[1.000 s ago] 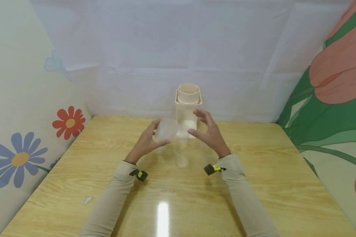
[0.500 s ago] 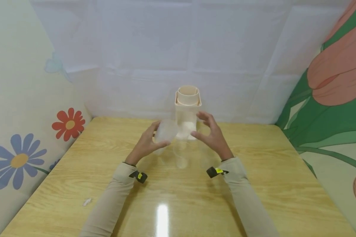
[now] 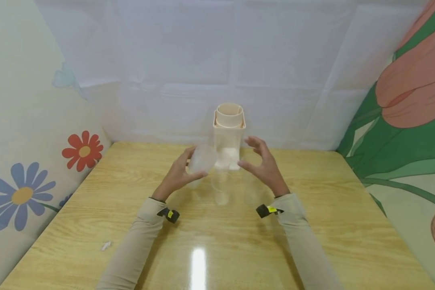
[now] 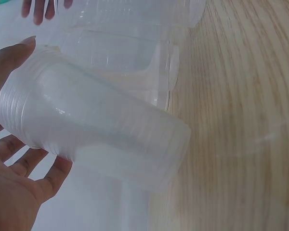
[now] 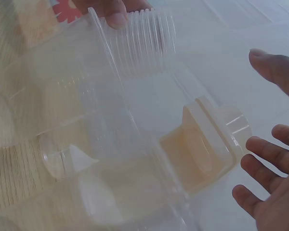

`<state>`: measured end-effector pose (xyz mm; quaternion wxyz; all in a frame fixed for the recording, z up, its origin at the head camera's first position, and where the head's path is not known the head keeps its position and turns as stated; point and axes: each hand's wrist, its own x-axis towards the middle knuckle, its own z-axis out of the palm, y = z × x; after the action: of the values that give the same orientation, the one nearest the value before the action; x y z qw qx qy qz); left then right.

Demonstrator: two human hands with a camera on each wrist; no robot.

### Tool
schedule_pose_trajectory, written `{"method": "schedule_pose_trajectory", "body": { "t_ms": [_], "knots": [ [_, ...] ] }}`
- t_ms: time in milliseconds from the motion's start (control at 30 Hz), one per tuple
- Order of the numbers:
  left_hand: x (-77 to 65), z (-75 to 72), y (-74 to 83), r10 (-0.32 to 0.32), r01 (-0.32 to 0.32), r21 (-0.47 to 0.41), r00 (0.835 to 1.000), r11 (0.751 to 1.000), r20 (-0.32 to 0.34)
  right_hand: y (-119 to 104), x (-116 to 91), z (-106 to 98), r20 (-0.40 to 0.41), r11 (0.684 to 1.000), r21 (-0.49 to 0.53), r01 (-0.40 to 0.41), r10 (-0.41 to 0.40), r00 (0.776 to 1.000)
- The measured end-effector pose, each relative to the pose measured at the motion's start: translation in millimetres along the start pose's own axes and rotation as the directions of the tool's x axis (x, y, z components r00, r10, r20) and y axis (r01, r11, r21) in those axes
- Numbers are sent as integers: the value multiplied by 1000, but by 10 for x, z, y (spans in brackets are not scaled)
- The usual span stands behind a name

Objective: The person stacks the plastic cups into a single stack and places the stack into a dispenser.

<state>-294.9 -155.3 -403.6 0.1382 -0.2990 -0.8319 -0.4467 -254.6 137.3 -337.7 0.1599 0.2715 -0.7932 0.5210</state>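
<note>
"What could go wrong?"

"Left of centre, the left hand (image 3: 175,174) grips a tilted stack of nested cups (image 4: 101,115) — a loose hold might let it topple the clear cup (image 3: 222,187) standing mid-frame on the worktop (image 3: 322,233)."

"Containers?"

"That cup looks empty; the beige container (image 3: 226,139) behind hides its contents. Right of centre — right hand (image 3: 266,167) spread wide, holding nothing."

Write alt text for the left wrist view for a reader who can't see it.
A person's left hand holds a tilted stack of nested clear plastic cups. More clear cups stand behind it on a wood-grain table, and part of the right hand shows at the top left.
</note>
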Motion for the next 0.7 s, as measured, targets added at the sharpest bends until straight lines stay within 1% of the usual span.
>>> {"method": "schedule_pose_trajectory", "body": {
  "t_ms": [433,700],
  "knots": [
    [-8,13,-7,0,0,-2,1000,1000,4,-2,-62,-44,-10,999,-4,-47,47,999],
    [2,17,-26,-9,9,-14,1000,1000,-4,-6,-95,-71,-19,999,-7,-35,34,999]
  ]
}}
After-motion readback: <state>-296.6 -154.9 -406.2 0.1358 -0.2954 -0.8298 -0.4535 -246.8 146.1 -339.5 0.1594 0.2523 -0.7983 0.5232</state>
